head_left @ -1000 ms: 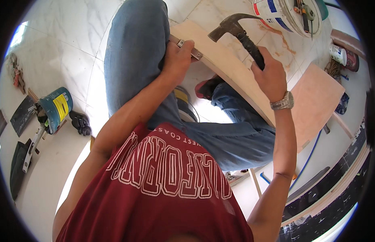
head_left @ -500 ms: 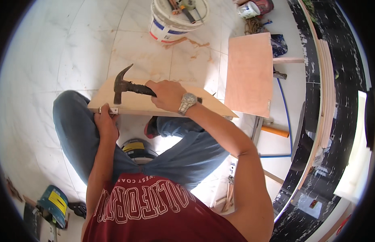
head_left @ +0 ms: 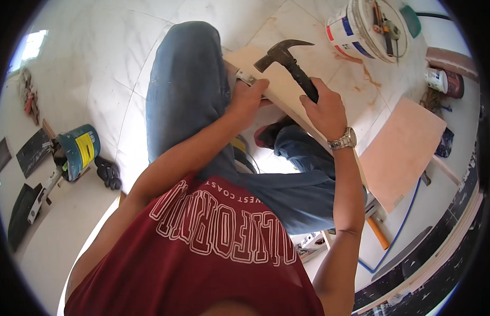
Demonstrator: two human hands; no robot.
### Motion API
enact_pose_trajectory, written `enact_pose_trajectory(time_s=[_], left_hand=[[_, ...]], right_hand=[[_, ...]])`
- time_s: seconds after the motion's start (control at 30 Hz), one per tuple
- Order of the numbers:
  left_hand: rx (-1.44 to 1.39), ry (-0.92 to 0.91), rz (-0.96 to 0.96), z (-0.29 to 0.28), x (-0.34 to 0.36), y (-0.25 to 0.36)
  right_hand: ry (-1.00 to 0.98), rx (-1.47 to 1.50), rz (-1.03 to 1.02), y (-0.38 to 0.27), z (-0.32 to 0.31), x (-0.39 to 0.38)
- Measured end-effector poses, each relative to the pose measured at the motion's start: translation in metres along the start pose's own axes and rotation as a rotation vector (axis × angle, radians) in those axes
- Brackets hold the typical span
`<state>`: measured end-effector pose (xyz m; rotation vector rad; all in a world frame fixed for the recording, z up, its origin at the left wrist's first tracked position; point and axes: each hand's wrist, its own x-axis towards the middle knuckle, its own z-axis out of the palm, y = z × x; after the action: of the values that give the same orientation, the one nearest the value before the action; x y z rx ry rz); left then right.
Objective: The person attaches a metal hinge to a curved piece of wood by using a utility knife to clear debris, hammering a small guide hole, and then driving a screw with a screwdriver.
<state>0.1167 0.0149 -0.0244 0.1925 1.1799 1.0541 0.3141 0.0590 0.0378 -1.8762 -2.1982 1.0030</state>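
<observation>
Dark steel claw hammer with black-wrapped handle point(head_left: 293, 68), head view: poised over the pale plywood board point(head_left: 281, 90), contact not tellable. Step, judged: hammer work at the small silver metal bracket point(head_left: 246, 78) on the board's near edge. Next move would call for a steady board and left thumb clear of the hammer face. Right hand point(head_left: 326, 111): fingers wrapped round the handle. Left hand point(head_left: 248, 100): apparently clamped on the board's edge, thumb just beside the bracket, lower fingers hidden.
</observation>
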Motion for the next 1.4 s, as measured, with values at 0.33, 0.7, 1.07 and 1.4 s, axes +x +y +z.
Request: enact_pose_trajectory(time_s=[0.33, 0.7, 1.07, 1.4], left_hand=[[-0.029, -0.006, 0.045, 0.013, -0.006, -0.006], [-0.048, -0.002, 0.008, 0.006, 0.000, -0.009], [-0.084, -0.019, -0.012, 0.011, -0.007, -0.007], [0.040, -0.030, 0.104, -0.014, 0.008, -0.031]], right_hand=[[0.041, 0.050, 0.065, -0.003, -0.017, 0.006], [0.070, 0.033, 0.032, -0.007, -0.017, 0.014], [0.138, 0.003, -0.015, -0.004, -0.018, 0.016], [0.187, -0.028, -0.126, 0.023, -0.017, 0.010]])
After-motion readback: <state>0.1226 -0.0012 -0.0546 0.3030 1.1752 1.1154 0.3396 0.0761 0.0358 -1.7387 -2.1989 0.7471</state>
